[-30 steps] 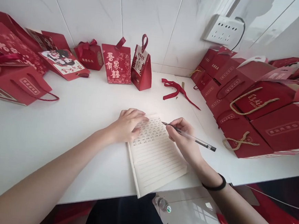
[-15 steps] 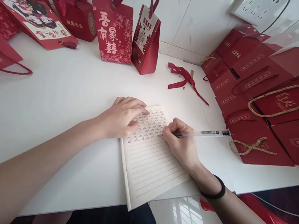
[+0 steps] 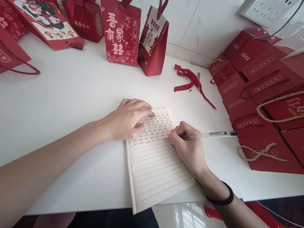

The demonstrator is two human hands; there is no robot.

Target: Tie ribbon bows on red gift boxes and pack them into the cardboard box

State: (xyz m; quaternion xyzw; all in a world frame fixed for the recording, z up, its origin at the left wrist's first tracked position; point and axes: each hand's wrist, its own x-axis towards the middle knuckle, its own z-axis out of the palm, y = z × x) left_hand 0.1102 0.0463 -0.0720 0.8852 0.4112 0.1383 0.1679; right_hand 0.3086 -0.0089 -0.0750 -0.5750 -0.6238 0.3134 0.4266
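A lined notebook [image 3: 160, 178] lies tilted on the white table, its lower corner reaching past the front edge. Rows of small handwritten numbers fill the upper part of the page, and the lines below are blank. My left hand [image 3: 130, 121] rests with fingers spread over the page's upper left part. In my right hand [image 3: 189, 143] is a clear pen [image 3: 213, 134] with a dark end, pinched near its tip. The tip meets the paper at the right of the last written rows. A black band [image 3: 226, 195] circles my right wrist.
Red gift boxes [image 3: 122, 34] stand along the tiled wall, one of them [image 3: 153, 44] with a strap handle. Red boxes with rope handles [image 3: 270, 84] are stacked at right. A red ribbon [image 3: 188, 80] lies behind the notebook. A socket panel [image 3: 267, 12] is on the wall.
The whole view has shifted slightly, so things appear a little further right. Another number or part of one shows in the last row near the pen tip. Both hands keep their places.
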